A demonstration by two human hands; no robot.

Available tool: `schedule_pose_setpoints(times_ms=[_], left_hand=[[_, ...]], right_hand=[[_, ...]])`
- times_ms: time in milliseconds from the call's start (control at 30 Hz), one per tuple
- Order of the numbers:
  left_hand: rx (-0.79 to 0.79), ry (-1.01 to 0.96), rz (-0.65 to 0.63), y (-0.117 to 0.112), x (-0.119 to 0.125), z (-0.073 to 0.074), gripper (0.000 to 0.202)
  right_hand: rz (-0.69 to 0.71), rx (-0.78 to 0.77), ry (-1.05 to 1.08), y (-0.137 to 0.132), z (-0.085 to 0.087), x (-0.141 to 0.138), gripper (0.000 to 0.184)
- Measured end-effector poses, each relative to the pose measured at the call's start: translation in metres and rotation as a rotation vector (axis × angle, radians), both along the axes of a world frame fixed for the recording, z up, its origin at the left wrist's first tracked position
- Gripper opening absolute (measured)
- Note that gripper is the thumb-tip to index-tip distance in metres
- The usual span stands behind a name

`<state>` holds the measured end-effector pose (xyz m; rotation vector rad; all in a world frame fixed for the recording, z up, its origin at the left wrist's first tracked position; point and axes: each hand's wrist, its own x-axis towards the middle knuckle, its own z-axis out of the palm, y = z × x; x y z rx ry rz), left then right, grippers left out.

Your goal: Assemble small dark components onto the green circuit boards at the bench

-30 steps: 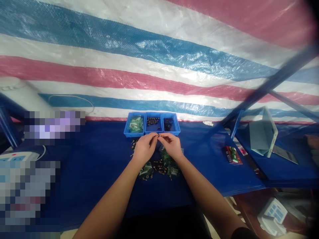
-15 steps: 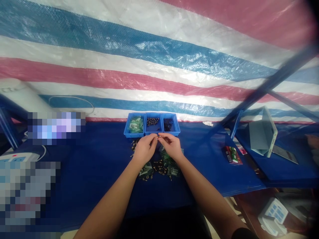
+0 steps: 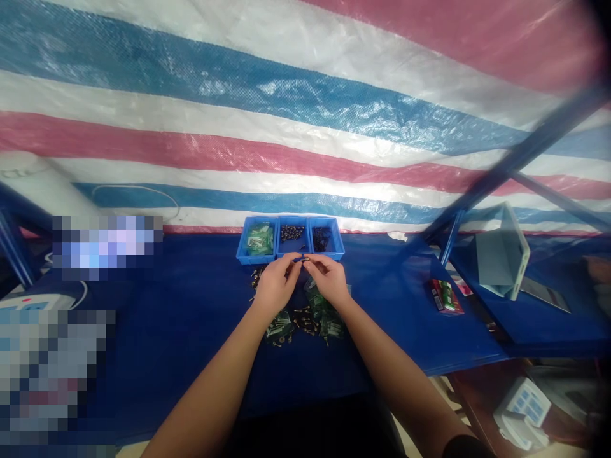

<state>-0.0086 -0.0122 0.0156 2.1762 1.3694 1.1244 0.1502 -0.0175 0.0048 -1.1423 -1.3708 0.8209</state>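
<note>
My left hand [image 3: 275, 283] and my right hand [image 3: 328, 278] meet fingertip to fingertip above the blue table. Both are pinched on a small, slim dark part [image 3: 301, 259] with a shiny bit on it; its kind is too small to make out. Below the hands lie loose small dark-and-metal parts [image 3: 306, 320] and green-tinted clear packets [image 3: 329, 308], partly covered by the right wrist. Just beyond the fingers stand three joined blue bins: a left bin [image 3: 256, 259] with green packets, a middle bin [image 3: 298, 249] with small brass-and-black parts, and a right bin [image 3: 337, 253] with thin black parts.
A red and green box [image 3: 446, 296] lies to the right on the blue table [image 3: 191, 343]. Farther right are a propped tablet-like case [image 3: 503, 254] and a phone-like slab [image 3: 545, 296]. A power strip [image 3: 38, 302] sits at left. A striped tarp [image 3: 286, 152] hangs behind.
The dark part between the fingertips shows more clearly and lies about level. The fingers have shifted slightly; both hands remain in nearly the same place.
</note>
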Motion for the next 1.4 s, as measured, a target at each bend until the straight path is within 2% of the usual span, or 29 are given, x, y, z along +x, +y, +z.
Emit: schedule_pose_setpoints(times_ms=[200,433,767,1033,1167,1400], left_hand=[[0.040,-0.013,-0.019,0.002,0.000,-0.005,0.026],[0.036,0.018,-0.057,0.001,0.000,0.000,0.026],[0.012,0.062,-0.071,-0.001,0.001,0.007,0.025],[-0.014,0.049,-0.058,0.000,0.002,0.004,0.027],[-0.018,0.045,-0.055,0.000,0.004,0.001,0.029],[-0.016,-0.022,-0.026,-0.001,0.006,-0.005,0.025]], right_hand=[[0.018,0.008,-0.020,0.000,-0.002,0.000,0.028],[0.055,0.037,-0.006,0.000,-0.006,0.000,0.031],[0.038,0.078,-0.069,-0.002,0.001,0.000,0.032],[-0.006,0.135,-0.108,-0.002,-0.001,0.000,0.026],[-0.026,0.116,-0.099,-0.002,-0.005,0.000,0.029],[-0.032,0.186,-0.170,-0.003,-0.008,0.002,0.029]])
